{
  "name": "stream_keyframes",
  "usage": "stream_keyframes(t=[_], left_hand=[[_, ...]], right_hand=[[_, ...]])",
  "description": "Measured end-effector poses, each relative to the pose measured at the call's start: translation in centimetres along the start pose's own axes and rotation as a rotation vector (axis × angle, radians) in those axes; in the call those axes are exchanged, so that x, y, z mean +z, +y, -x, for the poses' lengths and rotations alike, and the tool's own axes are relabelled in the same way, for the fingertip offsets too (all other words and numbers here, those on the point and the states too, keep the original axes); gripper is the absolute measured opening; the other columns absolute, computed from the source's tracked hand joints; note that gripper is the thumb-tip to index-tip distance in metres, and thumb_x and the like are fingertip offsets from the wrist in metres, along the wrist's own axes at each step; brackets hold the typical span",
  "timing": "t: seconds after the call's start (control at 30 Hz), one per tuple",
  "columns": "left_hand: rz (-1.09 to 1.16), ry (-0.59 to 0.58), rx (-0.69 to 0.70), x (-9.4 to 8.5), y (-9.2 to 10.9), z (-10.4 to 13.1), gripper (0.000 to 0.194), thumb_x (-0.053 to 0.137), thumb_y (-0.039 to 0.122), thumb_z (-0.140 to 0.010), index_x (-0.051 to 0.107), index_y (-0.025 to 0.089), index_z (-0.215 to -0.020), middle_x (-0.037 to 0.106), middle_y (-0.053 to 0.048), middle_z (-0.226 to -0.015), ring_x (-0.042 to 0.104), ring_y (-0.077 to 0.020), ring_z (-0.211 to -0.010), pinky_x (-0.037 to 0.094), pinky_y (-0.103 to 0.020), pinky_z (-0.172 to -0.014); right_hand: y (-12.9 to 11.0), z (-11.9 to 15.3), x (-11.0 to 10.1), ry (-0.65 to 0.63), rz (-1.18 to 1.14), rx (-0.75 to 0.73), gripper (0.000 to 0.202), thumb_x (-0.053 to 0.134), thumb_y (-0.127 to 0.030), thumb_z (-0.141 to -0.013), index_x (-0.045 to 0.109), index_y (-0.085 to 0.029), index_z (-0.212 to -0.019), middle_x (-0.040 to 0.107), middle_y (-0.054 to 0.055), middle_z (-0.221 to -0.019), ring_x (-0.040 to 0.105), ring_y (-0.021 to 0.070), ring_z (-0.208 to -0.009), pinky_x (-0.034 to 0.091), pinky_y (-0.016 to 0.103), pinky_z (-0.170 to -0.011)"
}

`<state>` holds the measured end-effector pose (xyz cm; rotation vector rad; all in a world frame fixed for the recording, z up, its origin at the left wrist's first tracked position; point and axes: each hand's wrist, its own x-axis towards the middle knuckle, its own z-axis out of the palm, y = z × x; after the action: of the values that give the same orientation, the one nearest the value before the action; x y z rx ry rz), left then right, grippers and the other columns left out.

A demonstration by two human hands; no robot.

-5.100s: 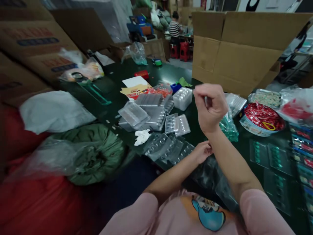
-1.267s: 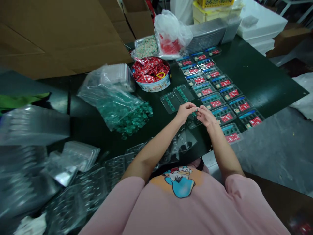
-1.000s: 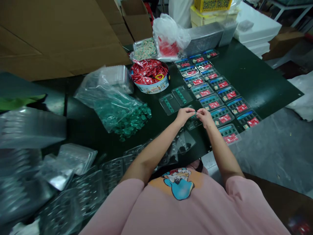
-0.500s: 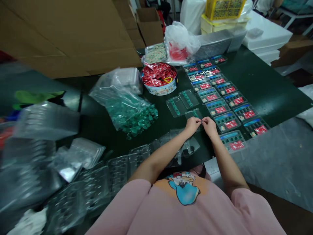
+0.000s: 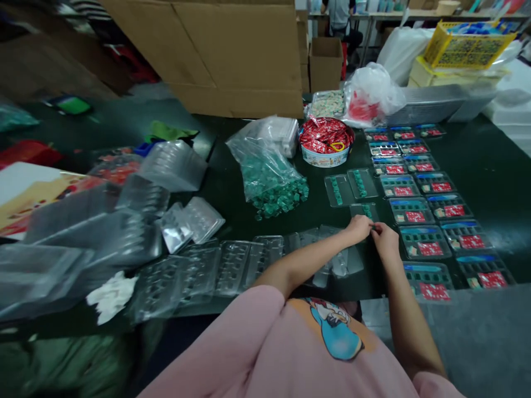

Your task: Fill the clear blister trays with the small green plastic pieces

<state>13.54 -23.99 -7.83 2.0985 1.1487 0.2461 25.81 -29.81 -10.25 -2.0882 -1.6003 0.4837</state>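
Observation:
My left hand [image 5: 359, 228] and my right hand [image 5: 385, 241] meet with pinched fingertips at the near edge of a clear plastic tray [image 5: 355, 209]. A row of small green plastic pieces [image 5: 367, 210] sits in that tray. Something small and dark shows between the fingertips, too small to name. Just beyond lie two more clear trays [image 5: 344, 199], each with a row of green pieces. A clear bag [image 5: 265, 166] lies on its side to the left, with a heap of loose green pieces [image 5: 282, 196] spilling from its mouth.
Filled trays [image 5: 415, 211] with red packets and blue items stand in two columns at right. Behind is a round tin [image 5: 326, 157] of red packets. Empty clear trays [image 5: 234, 265] line the near edge; stacked trays [image 5: 174, 166] stand left. A cardboard box [image 5: 240, 61] rises behind.
My view has swung left, so everything sits further right and more of the table's left side shows. Both hands stay pinched together at the same tray.

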Motion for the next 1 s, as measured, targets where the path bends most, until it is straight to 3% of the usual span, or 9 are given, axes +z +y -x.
stream_keyframes(t=[0.13, 0.2, 0.33, 0.43, 0.5, 0.63, 0.73, 0.87, 1.0], left_hand=[[-0.012, 0.121, 0.044, -4.0, -1.7, 1.8, 0.023, 0.059, 0.024, -0.084, 0.074, 0.022, -0.102, 0.072, -0.008, -0.099, 0.064, -0.0219, -0.095, 0.046, -0.031, -0.085], [-0.109, 0.213, 0.023, -6.9, -4.1, 2.9, 0.019, 0.059, 0.024, -0.085, 0.074, 0.019, -0.096, 0.069, -0.012, -0.099, 0.062, -0.0243, -0.096, 0.044, -0.034, -0.088], [-0.302, 0.397, -0.200, -11.6, -10.1, 4.6, 0.018, 0.055, 0.013, -0.083, 0.072, 0.012, -0.089, 0.062, -0.018, -0.103, 0.055, -0.0297, -0.101, 0.039, -0.041, -0.090], [-0.329, 0.376, -0.294, -12.7, -13.1, 5.1, 0.022, 0.050, 0.003, -0.079, 0.071, 0.010, -0.081, 0.062, -0.018, -0.095, 0.055, -0.0284, -0.097, 0.039, -0.039, -0.087], [-0.314, 0.361, -0.289, -12.7, -13.7, 5.2, 0.025, 0.048, 0.001, -0.079, 0.071, 0.010, -0.077, 0.063, -0.017, -0.090, 0.056, -0.0268, -0.093, 0.039, -0.038, -0.085], [-0.212, 0.454, -0.128, -12.0, -12.3, 5.1, 0.025, 0.050, 0.006, -0.083, 0.073, 0.013, -0.090, 0.065, -0.014, -0.097, 0.058, -0.0250, -0.094, 0.041, -0.038, -0.089], [0.084, 0.506, 0.022, -10.8, -10.1, 4.6, 0.022, 0.061, 0.013, -0.080, 0.073, 0.018, -0.098, 0.066, -0.009, -0.099, 0.061, -0.0190, -0.086, 0.046, -0.033, -0.084], [0.514, 0.371, 0.116, -8.4, -6.9, 3.9, 0.024, 0.070, 0.019, -0.072, 0.074, 0.018, -0.096, 0.067, -0.006, -0.098, 0.063, -0.0144, -0.076, 0.051, -0.028, -0.076], [0.717, 0.196, 0.122, -6.5, -4.7, 3.8, 0.029, 0.072, 0.021, -0.070, 0.074, 0.017, -0.099, 0.071, -0.007, -0.103, 0.067, -0.0179, -0.087, 0.051, -0.032, -0.085]], right_hand=[[-0.1, -0.1, 0.4, -0.005, 0.146, -0.031, 0.026, 0.058, -0.027, -0.081, 0.069, -0.015, -0.101, 0.072, 0.014, -0.094, 0.067, 0.0264, -0.085, 0.047, 0.035, -0.075], [-0.1, 0.0, 0.6, 0.014, 0.201, -0.048, 0.025, 0.058, -0.028, -0.082, 0.069, -0.016, -0.100, 0.071, 0.015, -0.094, 0.066, 0.0264, -0.084, 0.047, 0.035, -0.073], [-0.1, 0.2, 0.8, 0.052, 0.199, -0.073, 0.027, 0.057, -0.031, -0.083, 0.070, -0.015, -0.100, 0.068, 0.015, -0.094, 0.064, 0.0257, -0.081, 0.046, 0.035, -0.073], [0.0, 0.1, 0.8, 0.062, 0.166, -0.083, 0.030, 0.058, -0.033, -0.084, 0.071, -0.013, -0.101, 0.067, 0.015, -0.094, 0.063, 0.0260, -0.082, 0.047, 0.036, -0.077], [0.1, 0.1, 0.7, 0.049, 0.147, -0.085, 0.031, 0.058, -0.035, -0.084, 0.071, -0.012, -0.101, 0.066, 0.015, -0.094, 0.062, 0.0261, -0.083, 0.047, 0.037, -0.079], [-0.3, 0.1, 0.1, 0.044, 0.129, -0.064, 0.036, 0.058, -0.037, -0.084, 0.070, -0.012, -0.108, 0.065, 0.015, -0.097, 0.061, 0.0255, -0.083, 0.048, 0.038, -0.082], [-1.6, 0.5, -0.7, 0.147, 0.027, -0.100, 0.039, 0.054, -0.036, -0.085, 0.065, -0.016, -0.117, 0.063, 0.015, -0.107, 0.061, 0.0253, -0.091, 0.048, 0.040, -0.086], [-4.4, 1.2, -1.7, 0.151, -0.332, -0.255, 0.035, 0.052, -0.032, -0.088, 0.064, -0.023, -0.120, 0.063, 0.008, -0.106, 0.061, 0.0204, -0.088, 0.051, 0.036, -0.085], [-6.1, 1.4, -2.4, 0.077, -0.502, -0.322, 0.032, 0.054, -0.030, -0.089, 0.065, -0.029, -0.119, 0.063, 0.005, -0.109, 0.061, 0.0185, -0.091, 0.049, 0.034, -0.088]])
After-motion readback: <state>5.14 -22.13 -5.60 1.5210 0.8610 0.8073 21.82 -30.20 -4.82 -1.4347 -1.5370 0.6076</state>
